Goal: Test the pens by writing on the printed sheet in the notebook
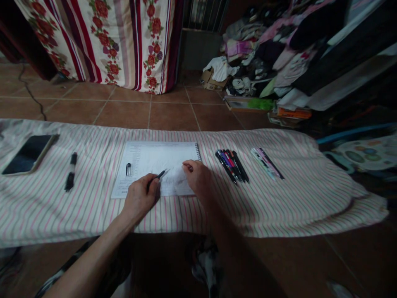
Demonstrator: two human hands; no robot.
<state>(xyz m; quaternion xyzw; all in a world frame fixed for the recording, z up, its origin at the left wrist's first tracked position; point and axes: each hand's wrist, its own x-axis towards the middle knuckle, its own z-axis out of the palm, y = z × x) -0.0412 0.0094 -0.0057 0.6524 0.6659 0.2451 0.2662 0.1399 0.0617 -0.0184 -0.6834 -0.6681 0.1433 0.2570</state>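
Observation:
A white spiral notebook (pixel 155 159) lies open on a striped cloth (pixel 279 198) spread over the floor. My left hand (pixel 139 198) is closed around a dark pen (pixel 158 176) whose tip points right, over the page. My right hand (pixel 198 178) rests on the notebook's lower right corner with its fingers curled and the fingertips pressing the paper. A small pen cap (pixel 128 169) lies on the left part of the page.
A black marker (pixel 70 171) and a phone (pixel 29 154) lie on the cloth to the left. Several pens (pixel 232 165) and a second small bunch (pixel 266 163) lie to the right. A floral curtain (pixel 118 41) and a clothes pile (pixel 263 54) stand beyond on tiled floor.

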